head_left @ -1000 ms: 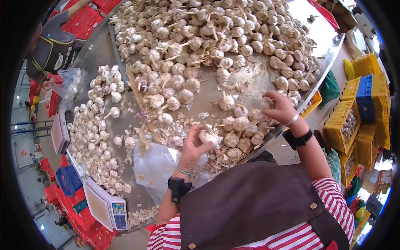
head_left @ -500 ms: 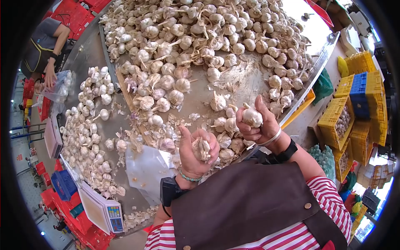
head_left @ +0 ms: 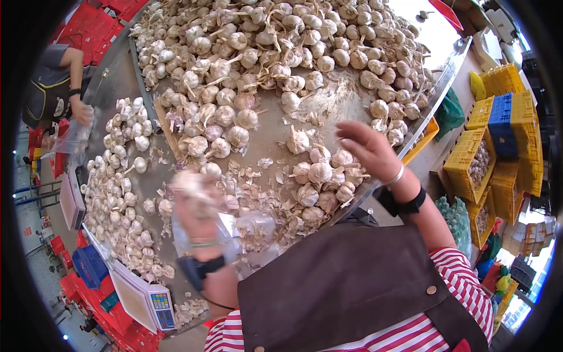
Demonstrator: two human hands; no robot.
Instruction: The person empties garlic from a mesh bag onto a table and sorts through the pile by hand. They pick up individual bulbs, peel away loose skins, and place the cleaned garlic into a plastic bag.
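Observation:
My left hand (head_left: 198,214) is smeared by motion over the left side of the metal table. A pale garlic bulb (head_left: 192,185), also blurred, shows at its fingers. My right hand (head_left: 372,151) holds nothing, its fingers stretched out and slightly apart above a small cluster of garlic bulbs (head_left: 320,173) by the near right edge. Beyond both hands, a big heap of untrimmed garlic (head_left: 249,57) with long stems covers the back. Cleaner white bulbs (head_left: 120,196) lie spread at the left. A crumpled clear plastic bag (head_left: 255,226) lies beside my left wrist.
Loose garlic skins litter the metal table (head_left: 267,141). A wooden strip (head_left: 167,126) parts the heap from the white bulbs. Weighing scales (head_left: 141,293) stand at the left edge. Yellow crates (head_left: 466,155) are stacked at right. A co-worker's hand (head_left: 82,111) is at a plastic bag, far left.
My left hand has swung left and up towards the white bulbs. My right hand has let go of its garlic bulb and opened. The plastic sheet near my left wrist has shifted and crumpled.

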